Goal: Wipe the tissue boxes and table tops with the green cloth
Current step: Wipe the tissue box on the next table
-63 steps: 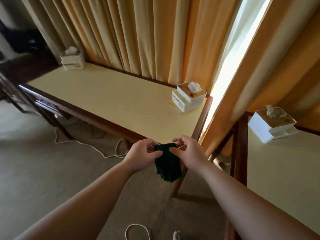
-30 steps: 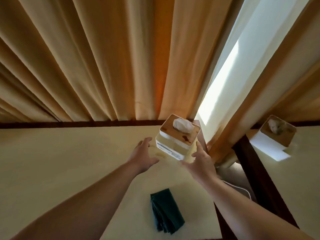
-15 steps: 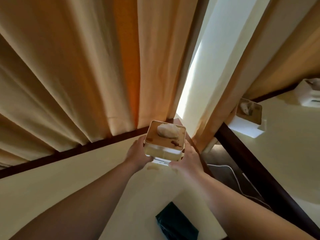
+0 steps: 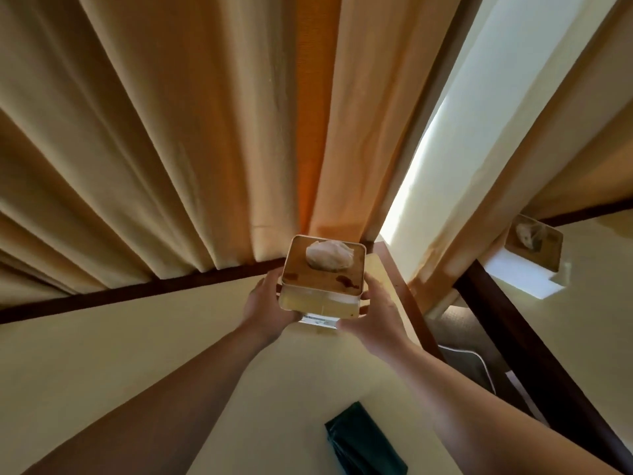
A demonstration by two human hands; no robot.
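Note:
A white tissue box (image 4: 322,279) with a brown stained lid and a tuft of tissue sits in both my hands above the far right corner of the cream table top (image 4: 137,354). My left hand (image 4: 265,308) grips its left side and my right hand (image 4: 375,315) grips its right side. The folded dark green cloth (image 4: 364,440) lies on the table near me, between my forearms, touched by neither hand.
Tan curtains (image 4: 171,132) hang right behind the table's dark wood back edge. A second tissue box (image 4: 531,255) stands on a neighbouring table (image 4: 603,337) at the right. Between the tables is a gap with a white cable (image 4: 479,365) on the floor.
Two seconds ago both hands held the cloth in front of the table. The cloth was then laid on the table, both hands reached to the tissue box, gripped it and raised it slightly.

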